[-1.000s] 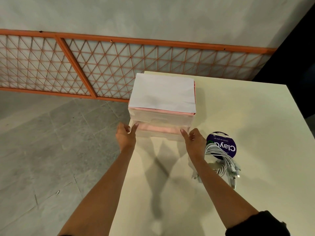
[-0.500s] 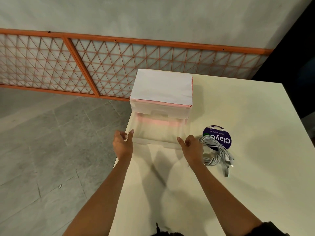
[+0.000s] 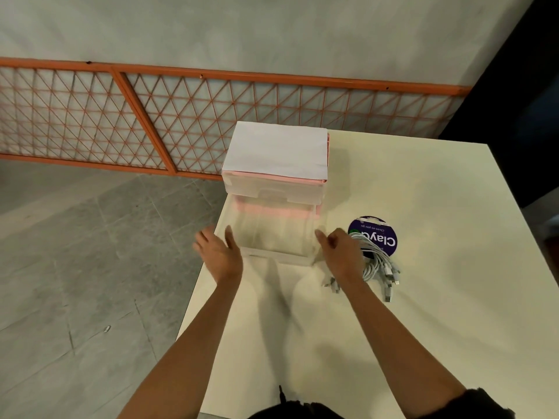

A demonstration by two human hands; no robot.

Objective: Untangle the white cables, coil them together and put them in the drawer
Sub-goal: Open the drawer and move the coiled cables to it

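A small pink and clear drawer unit [image 3: 276, 164] stands at the table's far left corner, white paper on its top. Its lower clear drawer [image 3: 272, 254] is pulled out toward me and looks empty. My left hand [image 3: 219, 252] hovers just off the drawer's front left corner, fingers spread, holding nothing. My right hand [image 3: 340, 257] is beside the front right corner, fingers loosely curled, not clearly gripping. A coiled bundle of white cables [image 3: 379, 266] lies on the table just right of my right hand, connectors sticking out toward me.
A round purple disc printed "Clayd" [image 3: 375, 234] lies under the far part of the cables. The cream table [image 3: 423, 328] ends at its left edge right next to the drawer. An orange lattice fence [image 3: 151, 116] and grey floor lie beyond.
Both hands pulled the lower drawer out toward me. The left hand has since come off the drawer and spread its fingers; the right hand has eased off the corner.
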